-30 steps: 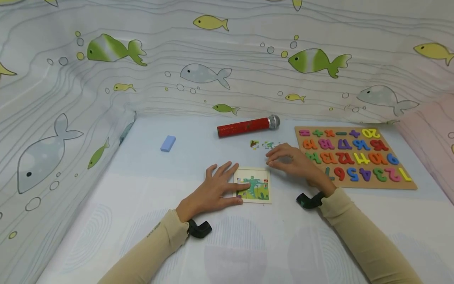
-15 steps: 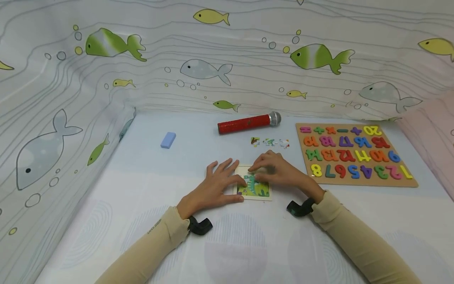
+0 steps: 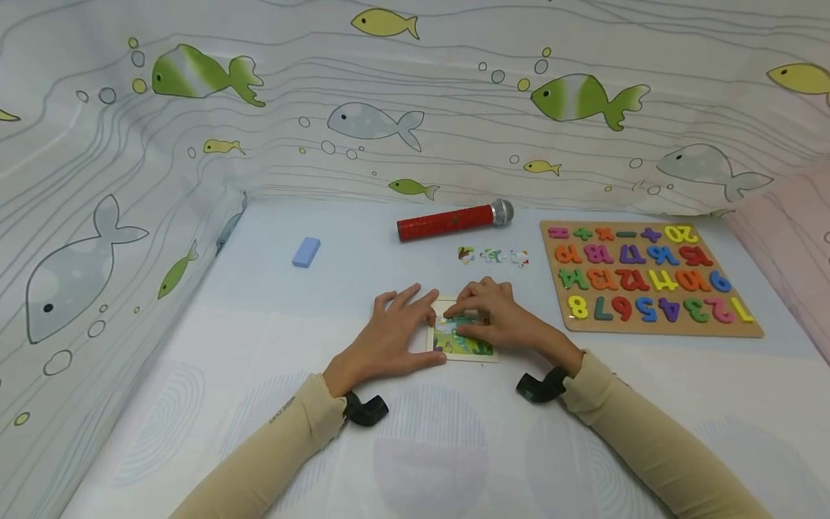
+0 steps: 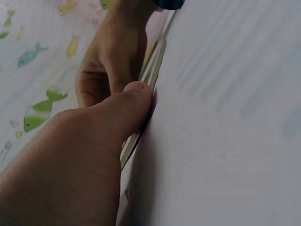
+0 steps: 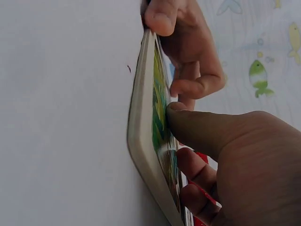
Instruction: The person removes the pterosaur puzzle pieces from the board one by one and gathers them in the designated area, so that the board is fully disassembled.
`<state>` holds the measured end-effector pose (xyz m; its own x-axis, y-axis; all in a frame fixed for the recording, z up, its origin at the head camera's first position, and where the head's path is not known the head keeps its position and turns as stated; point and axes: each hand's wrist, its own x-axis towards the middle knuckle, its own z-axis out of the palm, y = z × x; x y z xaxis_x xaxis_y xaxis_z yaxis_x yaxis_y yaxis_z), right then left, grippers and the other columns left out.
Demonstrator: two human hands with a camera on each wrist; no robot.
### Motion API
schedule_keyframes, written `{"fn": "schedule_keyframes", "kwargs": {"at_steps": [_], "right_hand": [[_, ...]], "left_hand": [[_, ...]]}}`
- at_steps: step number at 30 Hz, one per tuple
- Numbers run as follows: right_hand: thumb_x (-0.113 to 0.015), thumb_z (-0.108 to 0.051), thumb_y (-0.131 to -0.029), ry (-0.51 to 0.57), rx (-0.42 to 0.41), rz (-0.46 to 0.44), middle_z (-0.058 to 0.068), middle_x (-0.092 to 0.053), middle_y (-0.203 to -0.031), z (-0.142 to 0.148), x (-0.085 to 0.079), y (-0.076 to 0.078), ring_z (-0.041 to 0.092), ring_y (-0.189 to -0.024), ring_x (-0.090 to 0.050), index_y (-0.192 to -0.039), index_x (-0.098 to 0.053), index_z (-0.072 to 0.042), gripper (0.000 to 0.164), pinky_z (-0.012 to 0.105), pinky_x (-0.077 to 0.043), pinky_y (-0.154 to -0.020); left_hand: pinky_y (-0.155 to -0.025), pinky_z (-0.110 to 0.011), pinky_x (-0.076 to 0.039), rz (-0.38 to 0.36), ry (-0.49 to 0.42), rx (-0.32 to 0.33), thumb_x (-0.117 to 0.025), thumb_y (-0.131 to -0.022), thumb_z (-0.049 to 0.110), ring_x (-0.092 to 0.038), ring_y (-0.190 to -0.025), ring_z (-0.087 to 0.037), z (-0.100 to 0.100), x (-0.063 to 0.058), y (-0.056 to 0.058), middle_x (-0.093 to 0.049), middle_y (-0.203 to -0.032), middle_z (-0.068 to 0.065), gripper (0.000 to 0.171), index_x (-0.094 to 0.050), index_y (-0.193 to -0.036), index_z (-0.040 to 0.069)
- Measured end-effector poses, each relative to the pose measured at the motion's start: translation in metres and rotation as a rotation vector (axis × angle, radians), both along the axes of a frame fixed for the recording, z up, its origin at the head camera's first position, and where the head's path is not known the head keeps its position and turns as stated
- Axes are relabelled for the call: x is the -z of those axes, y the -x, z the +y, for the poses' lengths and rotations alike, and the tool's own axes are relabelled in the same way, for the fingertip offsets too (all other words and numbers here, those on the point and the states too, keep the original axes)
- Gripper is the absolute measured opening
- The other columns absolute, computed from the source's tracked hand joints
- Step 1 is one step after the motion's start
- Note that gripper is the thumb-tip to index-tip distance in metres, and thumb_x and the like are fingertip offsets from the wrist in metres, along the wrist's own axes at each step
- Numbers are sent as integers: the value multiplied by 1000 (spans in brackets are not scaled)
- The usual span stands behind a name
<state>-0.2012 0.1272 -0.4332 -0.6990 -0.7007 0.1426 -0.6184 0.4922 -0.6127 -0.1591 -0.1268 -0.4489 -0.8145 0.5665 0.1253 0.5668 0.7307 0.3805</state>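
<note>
A small square picture puzzle in a pale wooden frame lies on the table. My left hand is spread at its left side. In the left wrist view its thumb rests on the frame's near edge, and its index finger bends close to the picture. The right hand reaches over the puzzle, pinching a teal puzzle piece between thumb and fingers, partly hidden by them. In the right wrist view the right thumb touches the picture surface. Several loose pieces lie behind the puzzle.
A red microphone lies at the back. On the right is a number board with coloured digits. A blue block sits at the back left. Fish-patterned cloth rises behind the table.
My right hand has moved left and nearer from beside the loose pieces onto the puzzle. The teal dinosaur shape no longer stands as it did in the picture. The left hand stays at the frame.
</note>
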Motion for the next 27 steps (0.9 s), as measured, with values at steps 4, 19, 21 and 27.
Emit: {"fn": "schedule_keyframes", "kwargs": {"at_steps": [4,19,21,27], "right_hand": [[-79,-20,-89,10,-2,-19,0,-66,-107,0,-1,0,17,-93,-44,-113,-79,-21,24,42,-19,-82],[-82,-20,-87,-3,-10,-65,-1,-66,-108,-1,-1,-1,16,-95,-44,-113,-79,-22,26,42,-20,-82],[-82,-20,-86,0,-10,-72,-1,-66,-107,-1,-2,-2,17,-96,-44,-112,-79,-22,26,43,-19,-81],[-82,-20,-86,-10,2,-72,-2,-66,-106,-1,-1,-1,17,-97,-45,-110,-79,-24,25,43,-19,-82]], "left_hand": [[-116,-56,-18,16,-5,-22,-61,-88,68,-22,-157,-31,-1,1,0,-45,-159,5,67,-57,-139,24],[-113,-67,-15,57,70,-49,-55,-91,69,-14,-158,-38,-2,1,-1,-37,-164,11,77,-43,-156,30],[-113,-69,-14,58,76,-50,-55,-91,70,-14,-158,-38,-2,1,-1,-37,-164,11,78,-43,-156,29],[-113,-70,-13,58,86,-56,-55,-91,70,-16,-158,-38,-1,-1,-1,-38,-164,11,78,-43,-156,29]]}}
